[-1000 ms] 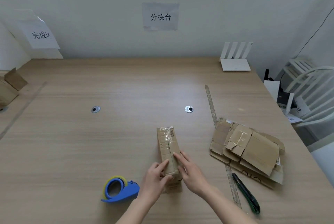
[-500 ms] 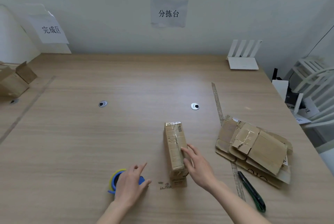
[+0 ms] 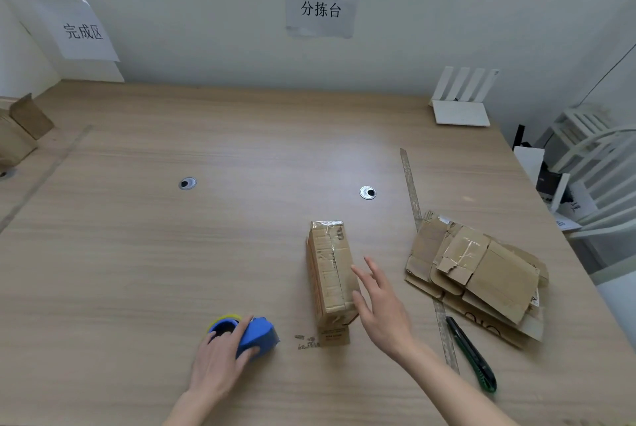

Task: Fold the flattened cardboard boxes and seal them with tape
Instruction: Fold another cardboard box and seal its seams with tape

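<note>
Taping step: your left hand (image 3: 220, 357) grips the tape dispenser (image 3: 253, 336) near the table's front edge; your right hand (image 3: 380, 308), fingers straight, steadies the folded box (image 3: 330, 271). Next, bring tape to its seam.

From where I sit, the table (image 3: 172, 253) lies open from nine round to twelve o'clock. At three o'clock the flattened cardboard stack (image 3: 481, 274), tape strip (image 3: 413, 191) and box cutter (image 3: 475, 357) block passage; the folded box (image 3: 330, 271) stands dead centre.
</note>
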A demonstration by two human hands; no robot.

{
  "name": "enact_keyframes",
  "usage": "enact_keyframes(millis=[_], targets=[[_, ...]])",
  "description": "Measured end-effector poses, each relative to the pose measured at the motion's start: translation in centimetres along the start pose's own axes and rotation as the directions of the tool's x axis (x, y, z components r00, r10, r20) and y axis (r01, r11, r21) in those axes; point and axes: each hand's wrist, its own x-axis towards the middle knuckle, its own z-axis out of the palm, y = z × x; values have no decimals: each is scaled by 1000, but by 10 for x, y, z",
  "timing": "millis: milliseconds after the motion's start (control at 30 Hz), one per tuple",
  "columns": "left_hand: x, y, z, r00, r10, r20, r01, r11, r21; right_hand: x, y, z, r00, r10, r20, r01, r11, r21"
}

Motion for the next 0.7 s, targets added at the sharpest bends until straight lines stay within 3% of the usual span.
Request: enact_keyframes(millis=[133, 233, 367, 700], targets=[[2, 20, -43, 998, 29, -47, -37, 983, -183, 7, -22, -7, 996, -88, 5, 88, 995, -44], [10, 44, -86, 991, 100, -93, -121, 956, -269, 17, -50, -16, 983, -118, 141, 104, 989, 103], [22, 81, -144, 962, 218, -166, -251, 944, -213, 32, -90, -41, 965, -115, 237, 59, 971, 232], [20, 143, -233, 860, 401, -316, -434, 900, -42, 45, -133, -120, 952, -183, 245, 101, 945, 312]])
